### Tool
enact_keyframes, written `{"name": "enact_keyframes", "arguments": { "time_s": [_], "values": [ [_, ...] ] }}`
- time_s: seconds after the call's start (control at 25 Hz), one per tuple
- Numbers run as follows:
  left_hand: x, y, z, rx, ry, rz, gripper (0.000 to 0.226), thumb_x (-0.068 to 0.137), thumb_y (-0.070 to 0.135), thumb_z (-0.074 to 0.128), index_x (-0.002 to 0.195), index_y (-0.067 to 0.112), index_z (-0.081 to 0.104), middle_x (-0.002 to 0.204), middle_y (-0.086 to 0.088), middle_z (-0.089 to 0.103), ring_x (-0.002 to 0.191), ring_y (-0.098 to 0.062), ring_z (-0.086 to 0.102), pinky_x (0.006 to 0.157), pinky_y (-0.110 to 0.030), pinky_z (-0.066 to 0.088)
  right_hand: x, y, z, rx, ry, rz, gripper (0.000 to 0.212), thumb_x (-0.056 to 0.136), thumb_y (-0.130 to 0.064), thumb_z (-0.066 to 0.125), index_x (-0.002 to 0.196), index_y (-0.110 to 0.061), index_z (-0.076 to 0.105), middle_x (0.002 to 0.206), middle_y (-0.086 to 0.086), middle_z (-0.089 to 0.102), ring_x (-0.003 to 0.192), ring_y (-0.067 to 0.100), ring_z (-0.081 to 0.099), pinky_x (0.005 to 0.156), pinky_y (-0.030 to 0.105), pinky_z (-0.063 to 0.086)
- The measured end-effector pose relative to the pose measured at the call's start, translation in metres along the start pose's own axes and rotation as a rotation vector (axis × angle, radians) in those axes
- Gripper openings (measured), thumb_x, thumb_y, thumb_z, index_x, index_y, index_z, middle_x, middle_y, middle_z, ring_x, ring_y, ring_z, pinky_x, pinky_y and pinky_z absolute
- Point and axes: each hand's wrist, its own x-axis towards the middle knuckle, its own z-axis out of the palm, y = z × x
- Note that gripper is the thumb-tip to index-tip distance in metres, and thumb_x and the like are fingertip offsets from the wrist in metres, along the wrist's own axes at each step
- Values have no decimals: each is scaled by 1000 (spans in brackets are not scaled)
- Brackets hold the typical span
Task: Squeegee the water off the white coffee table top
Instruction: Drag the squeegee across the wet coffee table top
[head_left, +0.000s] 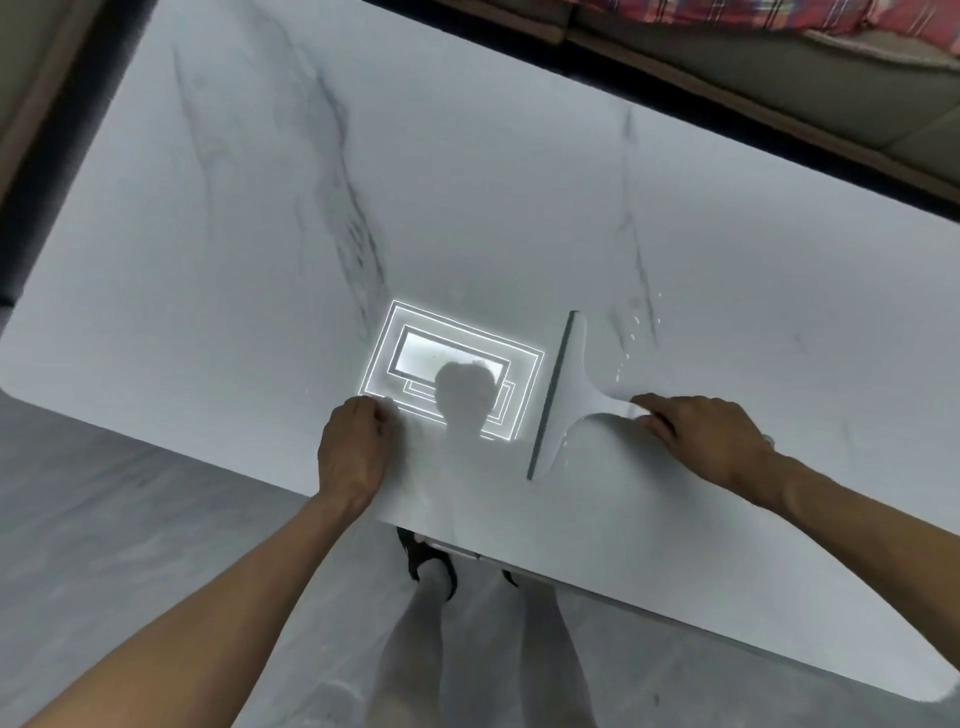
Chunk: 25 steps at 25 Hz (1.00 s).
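Observation:
The white marble-patterned coffee table top fills most of the view. A white squeegee with a grey rubber blade lies flat on it, blade to the left. My right hand is closed around its handle. A few small water droplets glint just right of the squeegee head. My left hand rests as a loose fist on the table near its front edge, holding nothing that I can see.
A bright ceiling light reflection shines on the table between my hands. A sofa with a red plaid cloth runs along the far side. My legs stand on grey floor at the near edge.

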Motion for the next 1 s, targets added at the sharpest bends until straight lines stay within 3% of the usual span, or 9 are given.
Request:
{"name": "enact_keyframes", "arguments": {
  "time_s": [0.12,0.28,0.4,0.48,0.6,0.72,0.84,1.0],
  "values": [
    [4,-10,-7,50,6,-40,25,93,12,44,76,10,61,82,-4,62,76,-26,59,60,-34,47,-6,7,-17,-63,32,38,44,93,-56,16,122,-44,48,103,-8,70,88,23,66,66,34,46],
    [6,-31,-22,-79,39,-162,40,97,23,41,65,8,59,65,-3,58,68,-29,60,50,-28,36,25,-86,-13,48,-25,-211,40,96,-54,27,131,-45,43,118,-9,65,107,20,62,77,35,46],
    [8,-40,-30,-6,36,-86,27,91,8,41,80,3,66,84,-11,67,81,-33,63,65,-41,52,61,-186,8,66,-140,-450,40,98,-50,28,133,-40,45,114,-1,65,104,24,61,74,32,37],
    [10,-38,-30,70,24,-10,26,90,7,40,94,6,66,98,-9,67,92,-32,63,74,-40,53,77,-218,16,57,-145,-500,39,100,-46,30,133,-34,48,107,2,66,97,25,63,70,30,31],
    [9,-27,-23,44,48,48,23,91,6,39,99,7,60,102,-9,64,95,-31,62,76,-33,46,85,-197,18,68,-60,-409,38,100,-46,32,131,-36,50,107,2,67,97,27,63,71,31,35],
    [4,-15,-7,36,8,111,26,92,2,37,107,4,58,109,-10,60,102,-28,59,84,-29,44,65,-129,14,117,-20,-218,37,99,-46,31,131,-39,49,109,-1,68,100,27,63,76,36,47],
    [-8,6,14,80,-88,205,29,85,-3,39,109,5,55,112,-8,56,104,-27,55,89,-35,47,24,-59,18,134,4,-22,36,100,-45,29,130,-42,48,109,-3,69,98,27,63,76,38,48],
    [-27,29,32,41,-134,164,27,85,0,41,105,8,56,109,-5,59,100,-27,58,84,-40,51,-24,2,21,85,87,147,34,99,-45,28,124,-38,50,99,-3,71,88,29,65,66,35,43]
  ]
}}
